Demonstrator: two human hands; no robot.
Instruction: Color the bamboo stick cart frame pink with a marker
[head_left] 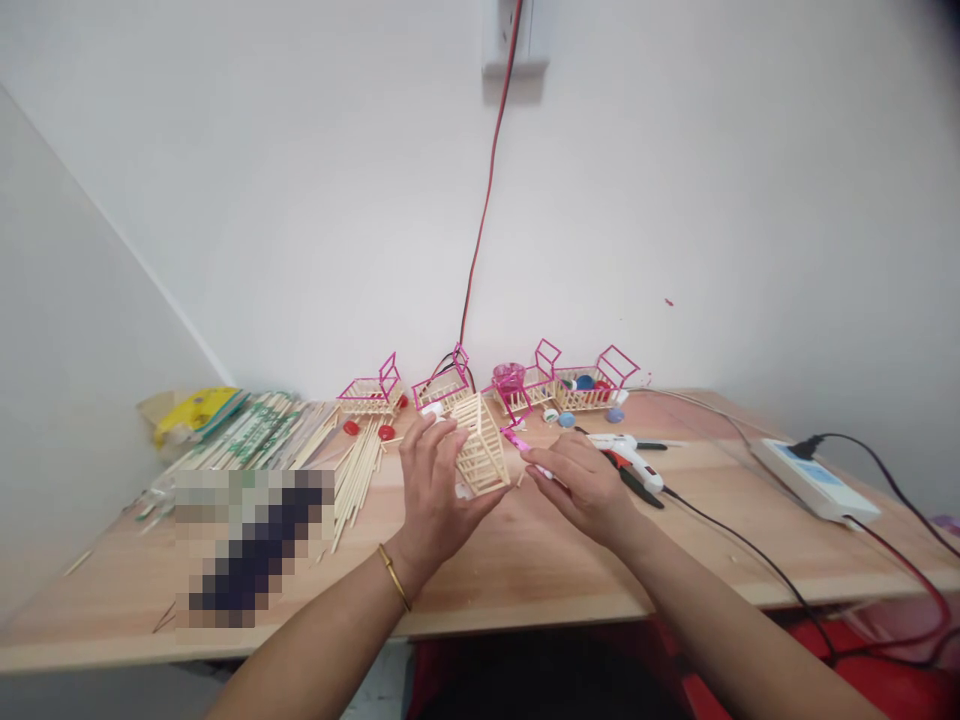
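Note:
My left hand (439, 500) is wrapped round a small cart model (481, 458) built of pale wooden sticks, held tilted above the table. A frame of pink sticks (517, 408) rises at its far right side. In my right hand (589, 488) I pinch a slim paintbrush (517, 441), its end covered in pink. That pink end is at the lower part of the pink frame; whether they touch I cannot tell. A clear cup stained pink (508, 377) stands just behind the model.
Several similar stick carts (371, 398) with pink parts line the wall. Loose sticks (358, 478) and packaged sticks (259, 425) lie at left, near a yellow bag (196, 415). Right are a glue gun (634, 462), red-black pliers (630, 480) and a power strip (814, 482) with cables.

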